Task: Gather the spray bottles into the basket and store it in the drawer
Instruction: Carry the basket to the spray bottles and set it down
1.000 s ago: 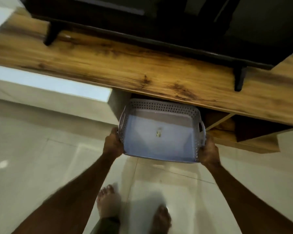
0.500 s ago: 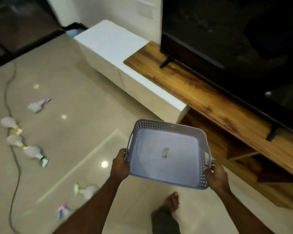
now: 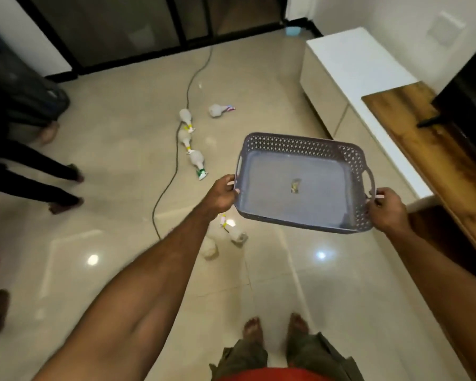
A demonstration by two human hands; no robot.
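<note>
I hold a grey perforated plastic basket (image 3: 300, 149) above the floor, with only a small label inside it. My left hand (image 3: 222, 194) grips its left edge and my right hand (image 3: 385, 209) grips its right handle. Several white spray bottles lie on the tiled floor. One with a pink trigger (image 3: 217, 110) lies farthest away. Three more lie in a line beside a cable: one (image 3: 185, 117), another (image 3: 185, 139) and one with a green trigger (image 3: 197, 162). A further bottle (image 3: 234, 232) lies just below the basket, and another (image 3: 209, 246) is partly hidden by my left forearm.
A dark cable (image 3: 173, 166) runs across the floor. A white low cabinet (image 3: 349, 67) and a wooden TV shelf (image 3: 423, 138) stand along the right wall. Another person's legs (image 3: 39, 177) are at the left. My bare feet (image 3: 275, 331) are at the bottom.
I have turned left, away from the TV unit and toward the open floor, carrying the basket along. The spray bottles have come into fuller view in front of me.
</note>
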